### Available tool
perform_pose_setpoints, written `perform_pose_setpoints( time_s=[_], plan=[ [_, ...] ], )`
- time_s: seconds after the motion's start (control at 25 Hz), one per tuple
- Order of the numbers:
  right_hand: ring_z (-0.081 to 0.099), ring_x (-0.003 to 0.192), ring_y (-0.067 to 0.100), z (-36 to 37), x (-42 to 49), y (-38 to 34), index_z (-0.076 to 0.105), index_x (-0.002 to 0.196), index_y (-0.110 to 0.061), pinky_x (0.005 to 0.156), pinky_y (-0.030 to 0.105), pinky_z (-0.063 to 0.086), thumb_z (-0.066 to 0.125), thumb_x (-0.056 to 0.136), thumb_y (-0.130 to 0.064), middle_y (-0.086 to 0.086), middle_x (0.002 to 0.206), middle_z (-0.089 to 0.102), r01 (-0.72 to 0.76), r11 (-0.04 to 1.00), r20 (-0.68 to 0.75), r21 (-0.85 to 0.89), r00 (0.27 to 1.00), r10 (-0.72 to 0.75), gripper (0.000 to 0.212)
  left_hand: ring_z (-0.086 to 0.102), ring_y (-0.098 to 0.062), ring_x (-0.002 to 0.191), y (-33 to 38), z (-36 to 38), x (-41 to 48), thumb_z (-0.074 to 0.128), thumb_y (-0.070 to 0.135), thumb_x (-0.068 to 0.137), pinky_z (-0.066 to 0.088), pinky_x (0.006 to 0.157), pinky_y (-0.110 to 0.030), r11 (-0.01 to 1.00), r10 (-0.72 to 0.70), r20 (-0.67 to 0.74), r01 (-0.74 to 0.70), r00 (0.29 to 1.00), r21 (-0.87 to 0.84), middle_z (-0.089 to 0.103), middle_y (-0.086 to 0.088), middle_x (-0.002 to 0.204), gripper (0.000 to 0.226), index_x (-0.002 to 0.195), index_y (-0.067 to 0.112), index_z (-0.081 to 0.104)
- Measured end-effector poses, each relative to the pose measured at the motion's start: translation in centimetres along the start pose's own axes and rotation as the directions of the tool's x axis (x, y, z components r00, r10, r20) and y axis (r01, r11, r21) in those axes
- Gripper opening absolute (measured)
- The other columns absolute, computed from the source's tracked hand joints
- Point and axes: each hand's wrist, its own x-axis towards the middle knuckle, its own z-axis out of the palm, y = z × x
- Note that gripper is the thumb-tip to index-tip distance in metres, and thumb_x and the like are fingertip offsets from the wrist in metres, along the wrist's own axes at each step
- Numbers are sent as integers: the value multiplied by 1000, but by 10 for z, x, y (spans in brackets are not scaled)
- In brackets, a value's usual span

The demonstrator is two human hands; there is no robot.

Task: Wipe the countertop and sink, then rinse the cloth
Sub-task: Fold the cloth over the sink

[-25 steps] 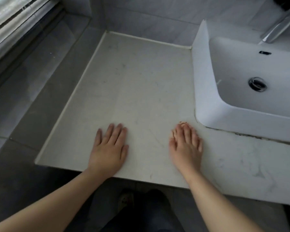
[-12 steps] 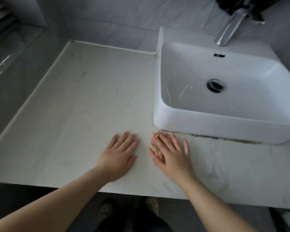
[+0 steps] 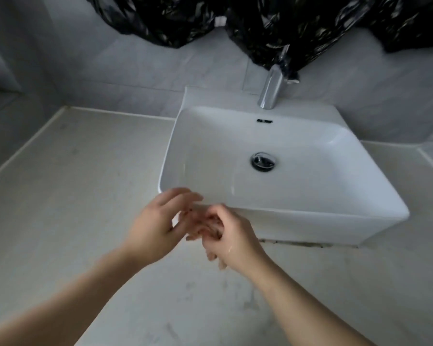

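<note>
Hands meet above the table [image 3: 60, 221], just in front of the sink [image 3: 310, 226]. Right hand [image 3: 233, 240] curls its fingers round a small crumpled cloth [image 3: 203, 224]. Left hand [image 3: 155, 228] has its fingers loosely spread at it, grip lost in blur.

Open over the wide stretch of countertop [image 3: 68, 201] left of the sink [image 3: 310, 226], from front edge to back. Bounded at the back and far left by the tiled wall [image 3: 125, 68]. Blocked on the right by the sink, standing raised on the countertop against the wall. Open from above inside the sink, down to the drain [image 3: 263, 161]. Narrowed at the sink's rear by the faucet [image 3: 270, 92] and by black plastic sheeting [image 3: 273, 31] hanging down to its top. Occupied just before the sink's front left corner by the left hand [image 3: 155, 228] and right hand [image 3: 235, 242], close together above the countertop. Open along the countertop strip before the sink.
</note>
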Motion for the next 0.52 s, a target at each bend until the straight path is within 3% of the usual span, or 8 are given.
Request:
perform_pose_setpoints(
  time_s=[0.08,0.16,0.24,0.36,0.44,0.52],
  plan=[
    [61,44,15,-30,14,-22,51,84,-38,33,28,45,62,80,-2,-16,67,65,90,991,-78,98,994,-82,38,51,1,95,26,-4,43,42,48,87,39,84,-12,996,-48,33,51,998,-72,52,18,111,40,113,25,61],
    [61,47,10,-60,35,-38,52,85,-37,37,27,48,65,81,-1,-15,68,64,171,968,-234,184,964,-126,39,55,1,81,46,-4,84,45,39,94,42,76,-12,935,-165,109,191,980,-299,60,19,90,24,100,23,62],
    [59,51,4,-84,58,-44,53,89,-33,41,25,49,66,83,-3,-11,88,64,217,928,-389,303,917,-87,33,59,-7,68,59,2,121,44,29,97,48,61,-18,701,-318,210,378,925,-605,64,8,74,22,97,18,63],
    [57,56,-3,-99,96,-37,55,105,-21,50,15,45,55,93,-12,-5,94,62,183,848,-431,497,900,58,14,58,-14,63,65,20,166,48,23,96,48,53,-21,344,-553,271,512,788,-787,60,-3,72,15,92,13,59],
    [60,80,-4,-99,115,-29,53,119,-22,70,16,48,45,97,-30,-5,104,61,122,873,-397,472,914,86,25,59,-17,70,66,34,190,45,18,97,51,59,-23,181,-615,323,527,719,-830,61,-8,80,18,97,6,58],
    [57,92,3,-101,130,-19,55,117,-28,83,25,47,41,94,-44,-3,115,56,59,962,-436,267,898,66,31,61,-18,76,64,47,208,40,25,98,51,62,-26,228,-647,339,598,683,-769,64,-8,87,26,106,6,57]
  ],
)
